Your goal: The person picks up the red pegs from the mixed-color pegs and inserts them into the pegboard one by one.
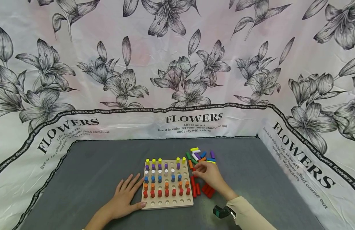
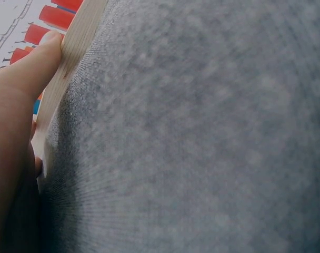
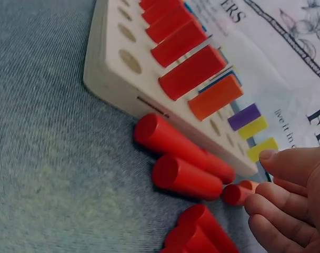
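A pale wooden pegboard (image 1: 163, 206) holds rows of coloured pegs: yellow, purple, white, blue, orange and red. My left hand (image 1: 122, 199) lies spread at the board's left side, thumb (image 2: 50, 45) against its wooden edge (image 2: 73, 50) near the red pegs. Beyond the board's right edge, my right hand (image 1: 212, 175) hovers over loose pegs. Its thumb and fingers (image 3: 270, 211) are loosely bent, with a gap between them and no peg visible there. The fingertips are close to a loose red peg (image 3: 233, 195); whether they touch it I cannot tell.
Several loose red pegs (image 1: 198, 189) lie along the board's right side, with more red ones (image 1: 208, 190) beneath my right wrist. Farther back is a mixed pile with a blue peg (image 1: 203, 154) and a yellow peg (image 1: 194, 149). Flower-printed cloth (image 1: 192, 127) borders the grey tabletop (image 1: 108, 159).
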Demonstrator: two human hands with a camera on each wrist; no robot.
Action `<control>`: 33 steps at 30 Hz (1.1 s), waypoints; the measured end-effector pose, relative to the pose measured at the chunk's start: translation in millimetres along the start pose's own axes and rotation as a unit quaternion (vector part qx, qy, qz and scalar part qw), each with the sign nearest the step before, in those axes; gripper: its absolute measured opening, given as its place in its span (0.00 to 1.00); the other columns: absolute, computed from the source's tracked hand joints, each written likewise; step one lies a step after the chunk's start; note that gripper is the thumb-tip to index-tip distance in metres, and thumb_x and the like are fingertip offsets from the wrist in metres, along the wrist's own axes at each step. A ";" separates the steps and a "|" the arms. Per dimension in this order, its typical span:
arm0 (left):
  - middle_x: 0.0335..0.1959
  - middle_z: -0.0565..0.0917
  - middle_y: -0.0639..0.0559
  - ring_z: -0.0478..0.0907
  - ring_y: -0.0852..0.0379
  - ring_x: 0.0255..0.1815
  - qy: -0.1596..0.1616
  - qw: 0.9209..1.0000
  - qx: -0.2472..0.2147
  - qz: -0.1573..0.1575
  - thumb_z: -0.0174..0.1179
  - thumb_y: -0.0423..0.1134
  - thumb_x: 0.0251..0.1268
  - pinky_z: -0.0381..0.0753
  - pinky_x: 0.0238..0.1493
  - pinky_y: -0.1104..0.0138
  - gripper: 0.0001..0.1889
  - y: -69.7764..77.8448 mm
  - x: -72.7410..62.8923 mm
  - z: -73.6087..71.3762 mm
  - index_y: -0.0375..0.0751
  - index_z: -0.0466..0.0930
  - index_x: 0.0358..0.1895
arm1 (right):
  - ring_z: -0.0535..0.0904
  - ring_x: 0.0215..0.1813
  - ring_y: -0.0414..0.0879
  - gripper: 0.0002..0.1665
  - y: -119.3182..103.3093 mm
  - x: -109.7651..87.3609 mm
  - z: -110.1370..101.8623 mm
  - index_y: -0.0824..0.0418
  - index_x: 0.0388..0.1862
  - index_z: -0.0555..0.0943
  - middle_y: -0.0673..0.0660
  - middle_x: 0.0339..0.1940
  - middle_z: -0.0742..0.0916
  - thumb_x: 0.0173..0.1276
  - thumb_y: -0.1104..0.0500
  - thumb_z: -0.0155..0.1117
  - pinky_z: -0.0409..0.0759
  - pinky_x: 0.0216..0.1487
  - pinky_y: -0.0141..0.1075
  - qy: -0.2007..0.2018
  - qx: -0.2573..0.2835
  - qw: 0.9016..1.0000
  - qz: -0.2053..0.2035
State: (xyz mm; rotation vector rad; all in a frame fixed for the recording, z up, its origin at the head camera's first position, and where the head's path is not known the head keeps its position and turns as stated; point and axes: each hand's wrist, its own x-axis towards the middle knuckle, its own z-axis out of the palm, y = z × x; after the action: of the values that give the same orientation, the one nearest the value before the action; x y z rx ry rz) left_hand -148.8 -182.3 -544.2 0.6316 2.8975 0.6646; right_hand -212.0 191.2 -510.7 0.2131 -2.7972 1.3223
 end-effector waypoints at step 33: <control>0.82 0.51 0.47 0.45 0.35 0.82 -0.002 1.000 -0.003 -0.002 0.55 0.70 0.62 0.40 0.73 0.33 0.47 -3.4 0.9 2.5 0.57 0.50 0.80 | 0.78 0.30 0.39 0.20 19.3 13.2 1.6 0.61 0.50 0.85 0.51 0.29 0.85 0.60 0.55 0.75 0.75 0.29 0.30 -0.066 -0.012 0.998 0.006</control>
State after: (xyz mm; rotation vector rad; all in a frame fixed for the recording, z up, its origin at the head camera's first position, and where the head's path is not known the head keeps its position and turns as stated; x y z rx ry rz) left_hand -150.4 -183.7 -547.9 0.6270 2.8909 0.6693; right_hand -227.7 200.6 -525.2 0.2952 -2.9258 1.3228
